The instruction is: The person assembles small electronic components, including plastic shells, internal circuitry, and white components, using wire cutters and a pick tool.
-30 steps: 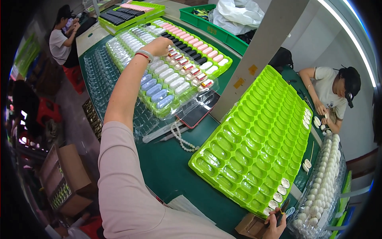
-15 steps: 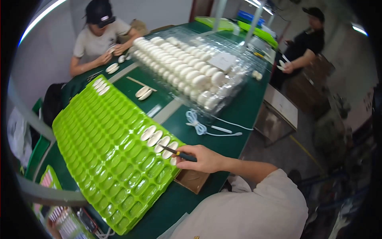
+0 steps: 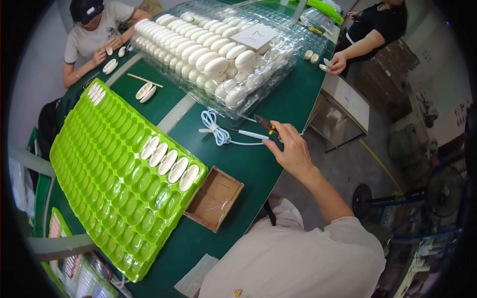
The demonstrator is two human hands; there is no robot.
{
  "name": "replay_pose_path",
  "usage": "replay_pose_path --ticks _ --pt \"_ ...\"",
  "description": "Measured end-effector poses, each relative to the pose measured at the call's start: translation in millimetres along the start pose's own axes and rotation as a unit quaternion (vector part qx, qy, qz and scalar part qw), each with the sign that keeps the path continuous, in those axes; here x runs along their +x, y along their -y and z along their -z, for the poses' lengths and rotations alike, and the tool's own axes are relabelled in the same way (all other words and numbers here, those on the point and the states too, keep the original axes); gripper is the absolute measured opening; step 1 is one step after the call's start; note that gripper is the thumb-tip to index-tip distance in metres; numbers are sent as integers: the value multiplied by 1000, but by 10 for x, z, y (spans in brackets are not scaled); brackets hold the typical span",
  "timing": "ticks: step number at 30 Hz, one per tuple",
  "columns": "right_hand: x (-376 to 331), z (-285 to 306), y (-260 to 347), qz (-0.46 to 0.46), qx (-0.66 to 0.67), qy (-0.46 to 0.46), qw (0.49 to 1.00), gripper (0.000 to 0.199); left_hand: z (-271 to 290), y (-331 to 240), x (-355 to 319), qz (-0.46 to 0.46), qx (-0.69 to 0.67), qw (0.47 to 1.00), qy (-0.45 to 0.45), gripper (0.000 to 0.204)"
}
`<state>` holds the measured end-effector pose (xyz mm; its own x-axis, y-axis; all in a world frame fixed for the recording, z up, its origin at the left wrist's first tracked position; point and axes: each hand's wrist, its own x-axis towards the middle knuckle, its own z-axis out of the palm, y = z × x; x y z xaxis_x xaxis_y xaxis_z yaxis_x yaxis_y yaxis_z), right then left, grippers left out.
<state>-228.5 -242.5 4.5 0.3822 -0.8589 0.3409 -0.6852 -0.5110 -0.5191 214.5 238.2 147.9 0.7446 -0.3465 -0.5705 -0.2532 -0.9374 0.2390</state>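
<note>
My right hand [image 3: 294, 151] is over the near right part of the green table, its fingers curled around a small pair of pliers [image 3: 265, 122] with dark jaws and yellow marks. Most of the handles are hidden by the fingers. Close to my thumb lies a pale pen-shaped tool [image 3: 253, 134] joined to a coiled light-blue cable [image 3: 215, 130]; I cannot tell whether the thumb touches it. Several white oval shells [image 3: 167, 162] sit in a row at the edge of a bright green tray [image 3: 117, 181] with many oval hollows. My left hand is out of view.
An open cardboard box [image 3: 214, 198] with thin scraps stands beside the tray. Behind are stacked white oval cases [image 3: 203, 54] in clear plastic trays. A seated person [image 3: 92, 37] and a standing person [image 3: 370, 37] handle shells. A white-topped side table [image 3: 343, 107] adjoins the right edge.
My right hand has moved from the shells in the tray, right and away from me, toward the cable, carrying the pliers. The view has shifted, showing more of the cardboard box.
</note>
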Motion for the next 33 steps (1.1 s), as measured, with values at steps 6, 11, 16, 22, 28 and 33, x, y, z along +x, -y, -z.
replay_pose_path --ticks 6,11,16,22,28,33 --pt "-204 -233 -107 173 -55 0 983 52 -807 -1594 -626 -191 136 971 -48 40" --pt "-355 -459 38 218 -26 19 975 56 -1302 -2173 -831 -362 182 914 -6 42" --pt "-332 -379 -37 223 60 -19 973 56 -1461 -2678 -782 -405 171 898 32 41" --pt "323 24 -928 157 1 -181 971 40 -1478 -3055 -615 -416 133 894 104 39" --pt "1166 405 -2456 -22 -107 -253 961 66 -1469 -3244 -526 -399 143 898 118 40" --pt "1469 520 -3070 -15 -111 -138 984 80 -1489 -3256 -444 -364 108 913 151 42"
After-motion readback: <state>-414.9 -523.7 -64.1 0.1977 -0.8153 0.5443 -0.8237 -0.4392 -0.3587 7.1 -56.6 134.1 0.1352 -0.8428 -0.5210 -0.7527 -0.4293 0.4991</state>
